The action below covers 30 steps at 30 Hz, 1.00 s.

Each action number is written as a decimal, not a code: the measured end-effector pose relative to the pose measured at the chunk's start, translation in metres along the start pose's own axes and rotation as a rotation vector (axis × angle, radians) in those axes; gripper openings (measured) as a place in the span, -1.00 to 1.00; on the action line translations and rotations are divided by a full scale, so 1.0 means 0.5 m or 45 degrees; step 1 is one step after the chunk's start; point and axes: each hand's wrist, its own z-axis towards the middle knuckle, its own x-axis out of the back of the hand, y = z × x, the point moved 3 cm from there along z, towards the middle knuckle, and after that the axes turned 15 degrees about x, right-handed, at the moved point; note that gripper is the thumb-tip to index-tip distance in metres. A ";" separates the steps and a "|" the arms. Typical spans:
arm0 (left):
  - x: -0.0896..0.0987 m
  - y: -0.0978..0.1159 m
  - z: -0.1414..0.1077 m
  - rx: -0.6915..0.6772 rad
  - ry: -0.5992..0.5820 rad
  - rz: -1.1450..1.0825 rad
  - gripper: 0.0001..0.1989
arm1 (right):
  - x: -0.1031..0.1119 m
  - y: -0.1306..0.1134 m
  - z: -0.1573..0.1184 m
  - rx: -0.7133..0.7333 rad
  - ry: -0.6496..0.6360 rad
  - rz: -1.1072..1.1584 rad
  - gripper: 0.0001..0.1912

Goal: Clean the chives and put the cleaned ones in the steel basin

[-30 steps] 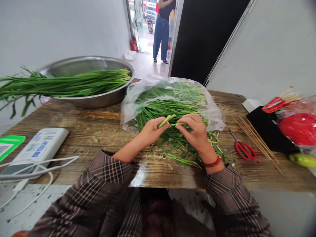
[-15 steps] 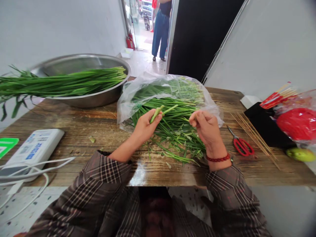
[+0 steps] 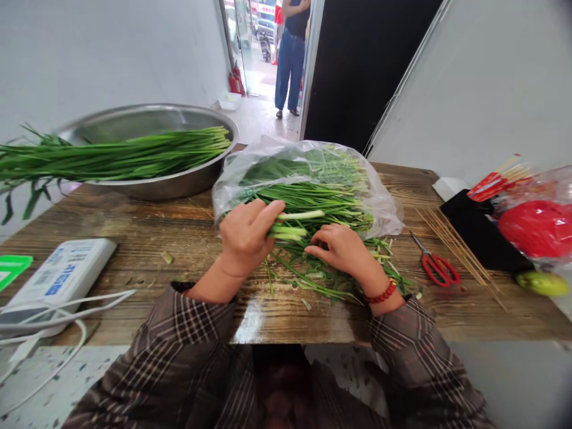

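We grip a few slim green stalks with pale, smooth ends (image 3: 290, 232) in our left hand (image 3: 248, 234), just in front of a crinkled translucent plastic bag (image 3: 388, 213). Our right hand (image 3: 343, 247) curls near them, above limp, tangled green scraps (image 3: 319, 280); we cannot tell whether it pinches anything. Squeezing too hard could bruise the stalks, while a slack grip could drop them among those scraps on the streaky brown wood-grain tabletop (image 3: 179, 223). Farther left sits a wide, round, shiny steel basin (image 3: 179, 186).

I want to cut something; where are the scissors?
In the head view, the scissors lie at right on the table, between the right hand and the thin sticks.
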 end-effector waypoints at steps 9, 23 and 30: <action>-0.059 0.058 -0.044 -0.160 -0.483 0.092 -0.72 | 0.003 0.009 -0.005 0.051 0.333 0.266 -0.89; -0.097 0.002 -0.029 0.669 -0.926 -0.518 -0.67 | 0.024 0.044 -0.020 -0.347 1.058 1.081 -0.63; -0.093 0.000 -0.024 0.749 -0.969 -0.595 -0.65 | 0.042 0.015 -0.014 -0.124 0.907 0.513 -0.80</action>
